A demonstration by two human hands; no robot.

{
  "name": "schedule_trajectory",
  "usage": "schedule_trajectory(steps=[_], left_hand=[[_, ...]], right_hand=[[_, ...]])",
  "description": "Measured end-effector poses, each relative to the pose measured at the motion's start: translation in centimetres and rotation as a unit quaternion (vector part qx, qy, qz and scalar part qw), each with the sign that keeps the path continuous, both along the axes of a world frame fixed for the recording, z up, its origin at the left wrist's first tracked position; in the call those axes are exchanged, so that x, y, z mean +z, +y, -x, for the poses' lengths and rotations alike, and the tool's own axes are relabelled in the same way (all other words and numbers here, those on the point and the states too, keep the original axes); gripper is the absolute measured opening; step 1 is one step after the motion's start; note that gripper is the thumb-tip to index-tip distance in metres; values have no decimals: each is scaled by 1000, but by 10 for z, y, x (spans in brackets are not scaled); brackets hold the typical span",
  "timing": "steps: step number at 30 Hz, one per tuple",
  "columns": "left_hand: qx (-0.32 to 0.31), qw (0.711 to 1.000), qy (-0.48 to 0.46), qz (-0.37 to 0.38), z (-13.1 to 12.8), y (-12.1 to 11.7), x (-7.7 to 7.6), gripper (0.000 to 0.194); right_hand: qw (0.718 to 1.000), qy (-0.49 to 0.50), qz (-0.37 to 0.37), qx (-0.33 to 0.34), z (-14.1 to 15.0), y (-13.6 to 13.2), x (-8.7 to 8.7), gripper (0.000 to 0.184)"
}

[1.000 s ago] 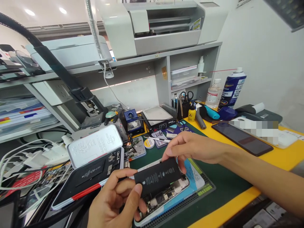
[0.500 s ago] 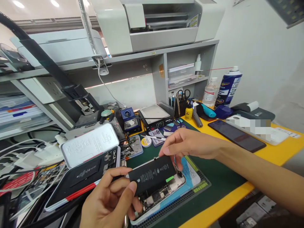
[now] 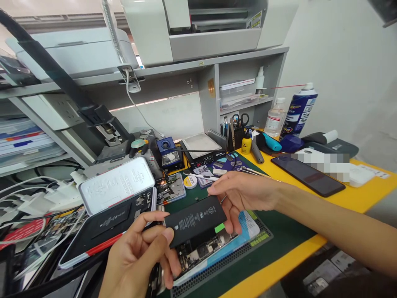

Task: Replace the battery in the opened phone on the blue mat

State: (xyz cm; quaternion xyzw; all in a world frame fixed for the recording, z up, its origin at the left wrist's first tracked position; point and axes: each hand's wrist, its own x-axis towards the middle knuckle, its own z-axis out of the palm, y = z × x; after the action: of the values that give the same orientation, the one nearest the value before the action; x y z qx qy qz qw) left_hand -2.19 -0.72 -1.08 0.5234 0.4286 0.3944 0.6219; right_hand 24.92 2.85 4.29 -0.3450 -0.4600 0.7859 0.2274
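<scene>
A flat black phone battery (image 3: 196, 220) with white print and a green tab is tilted above an opened phone (image 3: 201, 251), whose circuit board shows below it. My left hand (image 3: 141, 250) pinches the battery's left end between thumb and forefinger, its lower fingers curled beside the phone. At the other end, my right hand (image 3: 243, 192) has its thumb by the upper corner and its bent fingers round the right edge. The phone lies over a blue and white card (image 3: 249, 223) on a dark mat. The phone's far side is hidden behind the battery.
An open tin (image 3: 116, 223) with small parts stands left, near tangled white cables (image 3: 37, 203). Behind are a parts tray (image 3: 173, 188), a heating plate (image 3: 201, 147) and a yellow bottle (image 3: 246, 142). A dark phone (image 3: 307, 176) lies on the right.
The battery has shifted slightly down and left, tilting differently over the phone. My right hand's fingers have come down round its right edge. My left hand keeps its pinch.
</scene>
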Motion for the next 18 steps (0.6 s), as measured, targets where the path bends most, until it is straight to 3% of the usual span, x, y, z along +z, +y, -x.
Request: schedule_trajectory(steps=[8, 13, 18], left_hand=[[-9, 999, -14, -43, 1, 2, -2, 27], [-45, 998, -30, -42, 1, 5, -8, 31], [-64, 996, -7, -63, 3, 4, -12, 31]], right_hand=[[997, 51, 62, 8, 2, -1, -5, 26], [989, 83, 120, 35, 6, -9, 1, 24], [988, 78, 131, 21, 8, -15, 6, 21]])
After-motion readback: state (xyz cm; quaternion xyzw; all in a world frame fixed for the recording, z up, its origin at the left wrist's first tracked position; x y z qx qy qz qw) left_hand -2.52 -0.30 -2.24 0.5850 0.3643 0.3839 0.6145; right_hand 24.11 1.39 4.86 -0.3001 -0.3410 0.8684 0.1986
